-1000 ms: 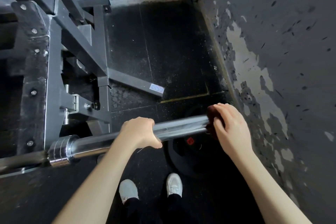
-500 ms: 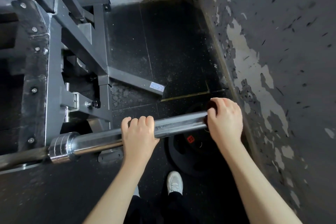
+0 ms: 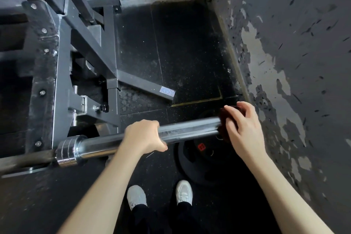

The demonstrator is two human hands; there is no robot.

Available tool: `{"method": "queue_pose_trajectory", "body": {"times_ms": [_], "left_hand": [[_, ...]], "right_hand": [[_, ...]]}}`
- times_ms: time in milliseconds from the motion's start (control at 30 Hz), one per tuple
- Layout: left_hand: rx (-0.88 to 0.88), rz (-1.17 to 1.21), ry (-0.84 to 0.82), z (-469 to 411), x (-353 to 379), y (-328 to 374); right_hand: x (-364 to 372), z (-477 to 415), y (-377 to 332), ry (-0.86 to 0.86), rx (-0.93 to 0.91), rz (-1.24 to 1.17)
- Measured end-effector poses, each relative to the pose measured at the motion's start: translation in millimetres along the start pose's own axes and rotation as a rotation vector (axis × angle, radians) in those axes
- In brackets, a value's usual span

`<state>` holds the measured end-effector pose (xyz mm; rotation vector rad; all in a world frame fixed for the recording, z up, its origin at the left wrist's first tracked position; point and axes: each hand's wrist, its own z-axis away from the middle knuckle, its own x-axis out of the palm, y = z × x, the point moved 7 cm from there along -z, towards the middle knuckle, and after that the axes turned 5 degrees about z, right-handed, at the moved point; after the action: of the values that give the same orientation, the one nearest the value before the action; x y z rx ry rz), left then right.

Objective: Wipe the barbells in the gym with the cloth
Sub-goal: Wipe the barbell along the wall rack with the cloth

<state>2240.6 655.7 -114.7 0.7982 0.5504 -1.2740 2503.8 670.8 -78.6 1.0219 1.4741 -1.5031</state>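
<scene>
A chrome barbell sleeve (image 3: 190,131) runs from the rack at left to the right, ending near the wall. My left hand (image 3: 145,136) is wrapped around the sleeve's middle. A dark red cloth (image 3: 223,121) covers the sleeve's right end. My right hand (image 3: 244,126) presses the cloth against that end, fingers curled over it. The hand hides most of the cloth. The sleeve's collar (image 3: 69,150) shines at the left, next to the rack.
A grey steel rack (image 3: 62,74) fills the left side. A black weight plate (image 3: 201,159) lies on the rubber floor under the bar end. A peeling dark wall (image 3: 294,62) stands close on the right. My white shoes (image 3: 183,192) are below.
My right hand has rolled the cloth over the bar's end, from palm-down to fingers lifted on top. My left hand turned on the sleeve, its fingers now hidden underneath.
</scene>
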Motion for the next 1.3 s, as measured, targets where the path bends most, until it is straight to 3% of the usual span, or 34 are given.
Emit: {"method": "queue_pose_trajectory", "body": {"times_ms": [67, 100, 200, 300, 367, 467, 533, 633, 700, 767, 833, 1000, 1067, 1200, 1300], "left_hand": [[0.004, -0.044, 0.123, 5.3, -1.9, 1.5], [0.001, -0.06, 0.174, 6.7, -0.7, 1.5], [0.001, -0.098, 0.33, 12.2, 1.2, 3.5], [0.004, -0.111, 0.433, 17.2, 2.2, 4.0], [0.015, -0.109, 0.486, 20.5, 4.6, 5.3], [0.035, -0.108, 0.568, 23.2, 8.8, 5.2], [0.039, -0.113, 0.625, 24.9, 10.3, 5.7], [0.057, -0.133, 0.542, 25.8, 3.2, 9.2], [0.099, -0.067, 0.289, 19.8, 1.9, 2.1], [0.09, 0.029, 0.013, 11.6, -1.2, -11.7], [0.062, -0.052, -0.093, 4.9, -4.5, -25.9], [0.05, -0.06, -0.007, 5.7, -0.6, -31.7], [0.046, -0.079, 0.044, 8.6, -1.0, -31.4], [0.055, -0.1, 0.199, 14.9, 0.0, -31.5], [0.062, -0.085, 0.289, 19.2, 0.3, -29.7]], "right_hand": [[6.1, 0.1, -9.1, 0.09, 0.191, 0.013], [11.1, 3.5, -28.0, 0.111, 0.18, 0.008], [32.7, 27.3, -89.0, -0.014, -0.139, -0.008], [27.8, 25.4, -86.0, -0.155, -0.378, -0.027], [16.9, 7.4, -54.4, -0.117, -0.3, 0.064], [5.5, -5.2, -23.4, 0.044, 0.056, 0.089], [16.8, 8.6, -49.2, 0.07, 0.074, 0.022], [35.8, 35.8, -91.9, -0.055, -0.214, -0.066], [31.9, 35.9, -88.2, -0.116, -0.328, -0.074], [23.6, 28.6, -72.3, -0.135, -0.363, -0.042], [15.2, 20.1, -48.9, -0.084, -0.309, 0.03], [15.0, 6.9, -42.1, 0.038, 0.071, 0.113], [29.3, 13.2, -85.4, 0.013, -0.018, 0.084], [44.1, 39.0, -126.6, -0.169, -0.42, 0.031], [28.3, 27.6, -87.3, -0.143, -0.416, 0.066]]}}
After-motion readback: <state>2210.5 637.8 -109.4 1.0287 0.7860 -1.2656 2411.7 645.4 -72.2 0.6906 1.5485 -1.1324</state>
